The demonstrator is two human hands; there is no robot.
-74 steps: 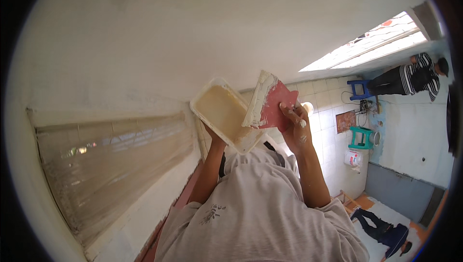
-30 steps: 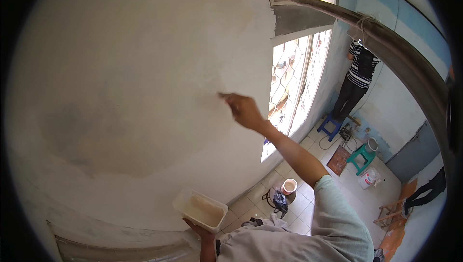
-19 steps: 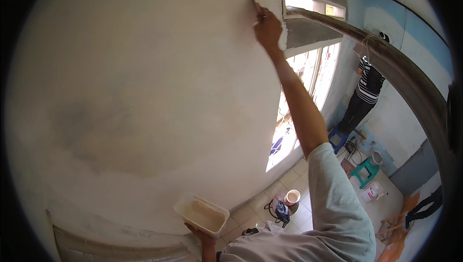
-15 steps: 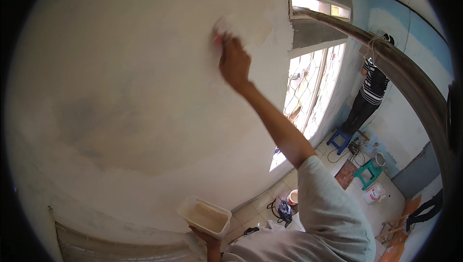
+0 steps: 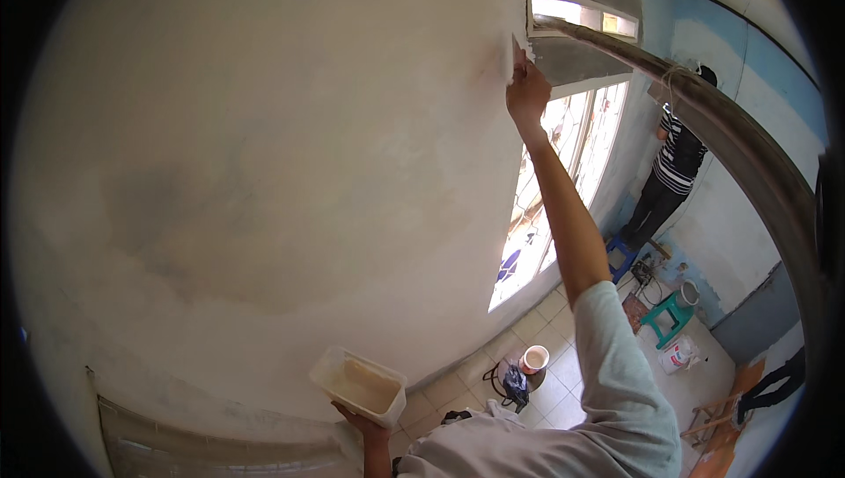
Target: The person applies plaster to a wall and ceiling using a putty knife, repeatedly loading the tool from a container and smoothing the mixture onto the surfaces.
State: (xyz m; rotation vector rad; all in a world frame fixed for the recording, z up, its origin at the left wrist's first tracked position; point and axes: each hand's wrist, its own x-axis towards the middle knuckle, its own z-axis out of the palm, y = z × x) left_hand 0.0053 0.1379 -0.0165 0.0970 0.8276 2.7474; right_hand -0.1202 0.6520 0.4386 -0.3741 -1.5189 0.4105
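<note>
Paste (image 5: 363,387) lies in the pale rectangular tub (image 5: 394,410) in the head view, and my left hand (image 5: 363,422) grips that tub from underneath, low beside the wall (image 5: 290,143); held this way, I judge, its open top is left free for the tool. My right hand (image 5: 528,95) is closed around a flat scraper (image 5: 517,51), raised on a nearly straight arm just beside the dark grey patch (image 5: 576,64) under the small upper window (image 5: 581,13). I see the blade almost edge-on, so I cannot tell how much of it touches the wall; my fingers hide most of its back, a hold that probably lets the wrist set the angle. Below, a white bucket (image 5: 534,359) and a dark bag (image 5: 516,386) rest on a round stool (image 5: 539,379), likely to spare me stooping. Farther off, a co-worker (image 5: 678,157) stands on a blue stool (image 5: 621,258), presumably for height.
</note>
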